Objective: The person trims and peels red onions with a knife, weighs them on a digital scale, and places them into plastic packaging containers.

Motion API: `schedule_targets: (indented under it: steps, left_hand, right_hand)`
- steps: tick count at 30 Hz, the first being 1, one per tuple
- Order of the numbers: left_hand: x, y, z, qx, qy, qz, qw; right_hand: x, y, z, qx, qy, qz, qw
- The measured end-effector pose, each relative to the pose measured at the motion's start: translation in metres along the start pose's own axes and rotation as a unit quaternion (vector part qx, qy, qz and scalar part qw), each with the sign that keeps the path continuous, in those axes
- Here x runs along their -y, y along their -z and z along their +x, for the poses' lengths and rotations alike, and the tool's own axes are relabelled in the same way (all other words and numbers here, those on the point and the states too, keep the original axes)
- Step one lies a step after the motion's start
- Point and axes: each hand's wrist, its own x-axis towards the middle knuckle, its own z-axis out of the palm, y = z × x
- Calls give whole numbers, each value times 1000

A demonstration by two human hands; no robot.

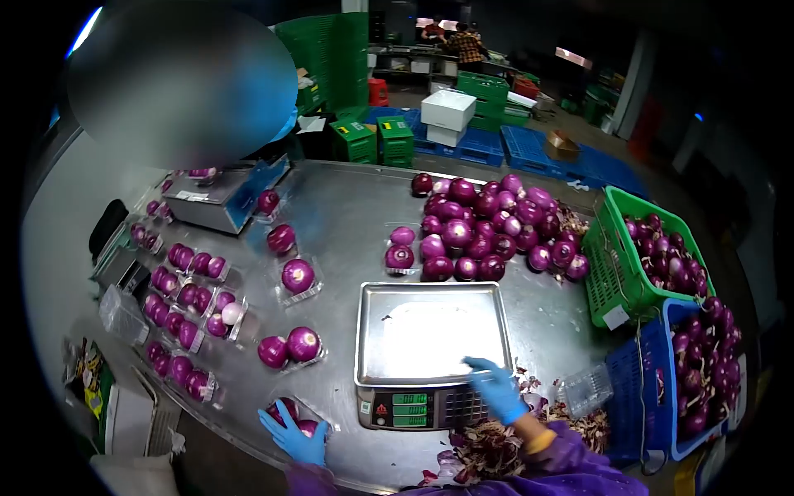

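Observation:
My left hand [294,438], in a blue glove, is at the table's near edge with its fingers round a clear tray of red onions [307,426]; the hand partly covers the onions. My right hand [498,393], gloved in blue too, hovers by the front right corner of the weighing scale [430,331]. Its fingers stretch out, hold nothing and look slightly blurred. Nothing lies on the scale's steel pan, and its green display [409,410] is lit. Left of the scale is another tray with two red onions [303,344].
Loose red onions [475,223] are piled behind the scale. A green crate [608,273] and a blue crate [641,388] of onions stand right. Empty clear trays [585,390] and onion skins [496,450] lie near my right arm. Packed onion trays [186,298] line the left; a person stands beyond.

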Motion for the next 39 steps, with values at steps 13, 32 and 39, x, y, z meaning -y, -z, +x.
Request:
schedule_targets:
  steps: [13,32,39]
  left_hand:
    - [-74,-51,169,-27,139,55,988]
    - [-47,-63,166,-47,-71,-216,973]
    - [-112,-23,130,-22,-165,-312,935]
  right_hand:
    - [-212,94,-131,-232,-141,-252,929]
    - [-228,159,-116,-249,-242,-311,885]
    - [-246,170,-136,-109,-200,-133,965]
